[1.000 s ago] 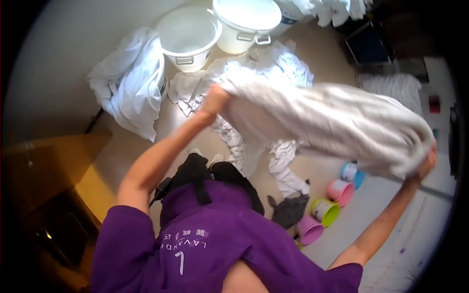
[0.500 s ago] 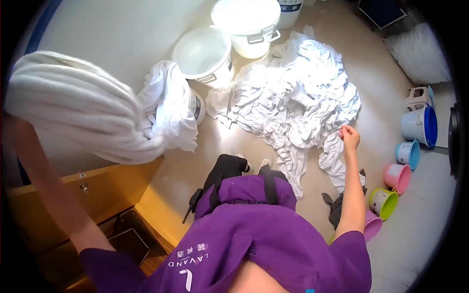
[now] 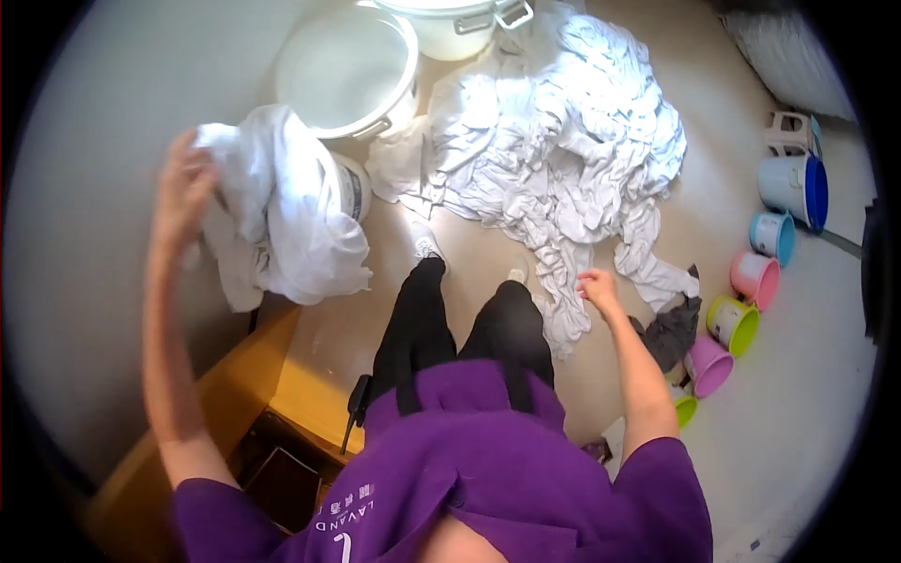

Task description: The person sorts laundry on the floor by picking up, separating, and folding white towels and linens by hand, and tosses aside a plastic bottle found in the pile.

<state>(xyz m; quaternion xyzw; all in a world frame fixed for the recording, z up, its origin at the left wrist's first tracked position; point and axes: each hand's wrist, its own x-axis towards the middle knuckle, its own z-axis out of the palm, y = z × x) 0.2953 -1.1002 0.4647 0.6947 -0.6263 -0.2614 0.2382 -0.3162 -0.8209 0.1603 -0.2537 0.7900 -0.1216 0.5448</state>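
Note:
My left hand (image 3: pixel 183 192) is raised at the left, beside white cloth (image 3: pixel 286 211) heaped over a white bin (image 3: pixel 350 186). Motion blurs its fingers, so whether they grip the cloth's edge cannot be made out. Loosely bent and apart, the fingers of my right hand (image 3: pixel 599 287) hold nothing. That hand is over the floor at the near edge of a large, crumpled pile of white cloth (image 3: pixel 572 141). A dark grey cloth (image 3: pixel 671 336) lies to the right of my right hand.
An empty white tub (image 3: pixel 347 70) and another white tub (image 3: pixel 441 28) stand behind. Several coloured buckets (image 3: pixel 755 280) line the right side, with a white stool (image 3: pixel 790 134) beyond. A yellow wooden edge (image 3: pixel 249 375) is at lower left, and a wrapped white bundle (image 3: pixel 793 56) at upper right.
The white cloth swung out to the left by my left hand has come down onto the covered bin. My left hand has moved right and up; my right hand has moved left and down.

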